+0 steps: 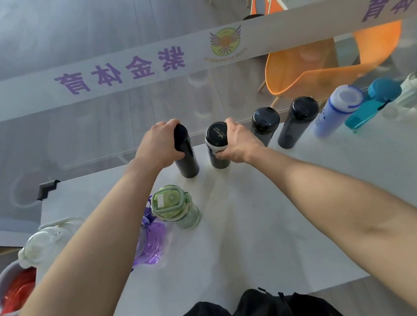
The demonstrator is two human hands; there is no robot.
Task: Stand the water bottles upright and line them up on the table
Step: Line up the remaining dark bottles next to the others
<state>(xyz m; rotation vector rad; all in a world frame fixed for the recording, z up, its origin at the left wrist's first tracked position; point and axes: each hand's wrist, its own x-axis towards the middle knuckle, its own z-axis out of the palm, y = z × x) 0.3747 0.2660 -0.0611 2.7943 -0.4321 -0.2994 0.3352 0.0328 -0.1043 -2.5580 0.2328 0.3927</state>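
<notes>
Four dark cylindrical flasks stand along the far edge of the table (267,230): left hand (157,146) fingers wrap the matte black flask (187,158), right hand (237,142) clamps the white-banded flask (217,153) (both upright). Three translucent plastic bottles continue the row rightward; green-lidded bottle (177,208) sits nearer.

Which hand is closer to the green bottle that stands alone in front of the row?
Left. The left hand grips a black bottle just behind the green bottle. The right hand holds the white-banded bottle, further behind and to its right.
</notes>
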